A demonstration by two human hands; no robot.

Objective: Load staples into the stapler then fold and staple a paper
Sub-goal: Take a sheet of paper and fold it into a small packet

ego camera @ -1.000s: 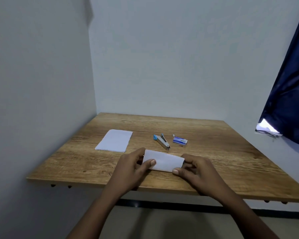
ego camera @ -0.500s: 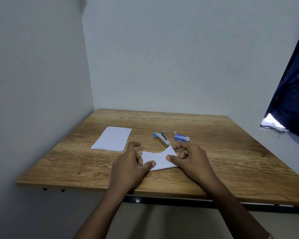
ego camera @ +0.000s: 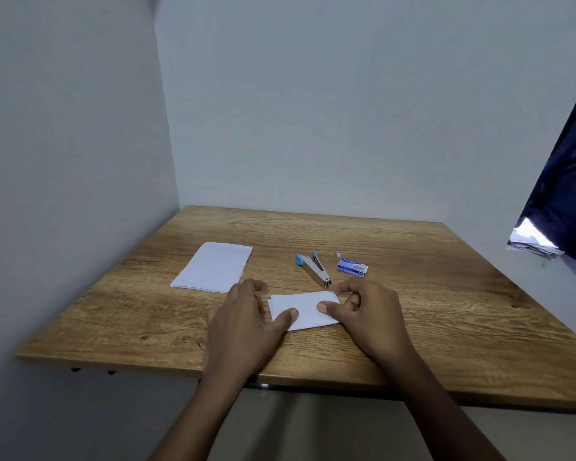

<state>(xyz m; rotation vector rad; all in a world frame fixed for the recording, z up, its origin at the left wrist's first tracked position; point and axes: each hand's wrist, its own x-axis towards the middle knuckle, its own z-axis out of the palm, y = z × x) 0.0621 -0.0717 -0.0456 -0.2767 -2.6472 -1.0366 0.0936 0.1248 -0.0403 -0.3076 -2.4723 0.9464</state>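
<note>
A small folded white paper (ego camera: pixel 305 307) lies flat on the wooden table (ego camera: pixel 429 311) near its front edge. My left hand (ego camera: pixel 246 321) rests on the paper's left side, thumb pressing its lower left part. My right hand (ego camera: pixel 369 311) presses the paper's right side with thumb and curled fingers. Just behind the paper lies a silver stapler (ego camera: pixel 315 268) with blue ends, its top swung apart from the base. A small blue staple box (ego camera: pixel 352 267) sits to the stapler's right.
A stack of white paper sheets (ego camera: pixel 213 271) lies at the left of the table. A tiny strip of staples (ego camera: pixel 338 253) rests behind the box. Walls close the left and back sides. A dark blue curtain (ego camera: pixel 566 194) hangs at the right.
The right end of the paper, lifted half a second ago, now lies folded flat over the left. Both hands have pressed down on the smaller paper.
</note>
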